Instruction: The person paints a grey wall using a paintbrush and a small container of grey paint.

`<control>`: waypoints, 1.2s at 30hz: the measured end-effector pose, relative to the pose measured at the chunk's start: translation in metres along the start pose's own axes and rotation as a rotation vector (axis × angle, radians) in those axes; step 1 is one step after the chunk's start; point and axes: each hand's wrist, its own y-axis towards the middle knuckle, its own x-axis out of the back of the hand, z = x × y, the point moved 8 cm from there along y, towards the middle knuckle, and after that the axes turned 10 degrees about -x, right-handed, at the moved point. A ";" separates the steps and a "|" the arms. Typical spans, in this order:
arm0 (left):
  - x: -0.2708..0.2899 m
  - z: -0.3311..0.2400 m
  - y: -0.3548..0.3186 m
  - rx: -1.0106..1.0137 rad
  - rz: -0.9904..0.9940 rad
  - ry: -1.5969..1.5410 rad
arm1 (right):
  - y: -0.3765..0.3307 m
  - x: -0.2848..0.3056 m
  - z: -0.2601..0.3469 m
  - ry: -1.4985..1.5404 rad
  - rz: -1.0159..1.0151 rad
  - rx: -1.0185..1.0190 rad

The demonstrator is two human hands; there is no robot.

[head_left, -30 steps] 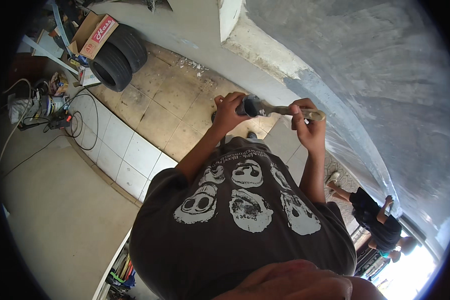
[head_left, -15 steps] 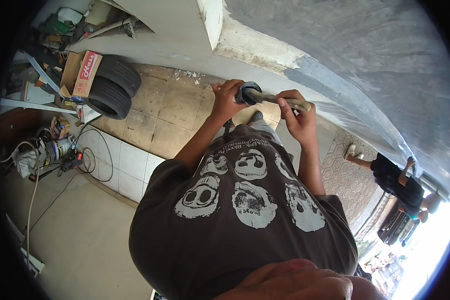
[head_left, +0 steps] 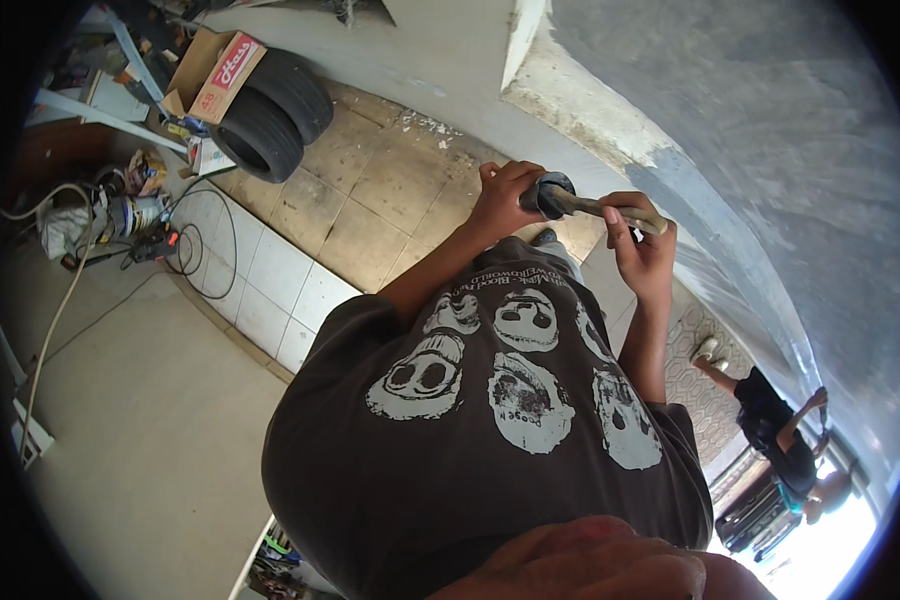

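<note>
My left hand [head_left: 507, 196] is wrapped round a small dark cup [head_left: 544, 199], which is tilted with its mouth toward the right. In my right hand [head_left: 640, 245] is a paintbrush with a pale wooden handle [head_left: 634, 215], pinched between thumb and fingers. The brush's lower end sits in the cup's mouth, so its bristles are hidden. What the cup holds cannot be made out. Both hands are in front of my dark printed shirt, close to a grey wall [head_left: 730, 90] with a pale, rough-edged patch.
On the left lie stacked black tyres [head_left: 262, 135] with an open cardboard box [head_left: 215, 75] on top. Hoses, a power cable [head_left: 232, 262] and piled tools are beyond a white-tiled step [head_left: 260, 255]. A co-worker [head_left: 775, 425] stands at the wall on the right, near a dark vehicle [head_left: 750, 505].
The view has turned, and the hands, cup and brush appear farther right. My grip on both is the same. The co-worker's arms have shifted along the wall.
</note>
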 end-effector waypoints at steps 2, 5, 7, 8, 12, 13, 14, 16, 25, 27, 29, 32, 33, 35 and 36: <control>0.006 0.002 -0.002 0.011 -0.030 0.011 | 0.001 -0.002 0.006 -0.009 0.038 0.074; 0.013 0.005 -0.006 0.032 -0.045 0.021 | 0.003 -0.004 0.020 -0.034 0.086 0.138; 0.019 0.008 -0.005 0.037 -0.067 0.039 | 0.007 -0.005 0.021 -0.026 0.106 0.117; 0.020 0.010 -0.006 0.028 -0.070 0.037 | 0.010 -0.005 0.021 -0.018 0.121 0.096; 0.022 0.021 -0.011 0.072 -0.068 0.063 | 0.015 -0.009 0.029 -0.045 0.166 0.095; 0.026 0.020 -0.009 0.063 -0.090 0.081 | 0.015 -0.007 0.030 -0.047 0.162 0.112; 0.025 0.020 -0.009 0.057 -0.093 0.083 | 0.014 -0.006 0.031 -0.045 0.158 0.132; 0.024 0.020 -0.009 0.040 -0.126 0.112 | 0.007 -0.005 0.038 -0.047 0.151 0.162; 0.021 0.006 0.002 0.041 -0.042 0.052 | -0.003 0.005 0.052 -0.102 0.201 0.255; 0.025 -0.002 0.006 0.010 -0.049 0.052 | -0.006 0.008 0.055 -0.117 0.214 0.204; 0.026 -0.003 0.009 -0.019 -0.051 0.049 | -0.008 0.012 0.057 -0.113 0.201 0.232; 0.029 -0.001 0.007 0.009 -0.070 0.066 | -0.009 0.016 0.058 -0.098 0.203 0.241; 0.029 -0.001 0.006 -0.004 -0.067 0.064 | -0.008 0.017 0.056 -0.097 0.207 0.223; 0.028 0.002 0.001 0.029 -0.041 0.064 | -0.007 0.018 0.049 -0.096 0.202 0.201; 0.027 0.003 0.002 0.021 -0.034 0.060 | -0.006 0.021 0.051 -0.044 0.163 0.274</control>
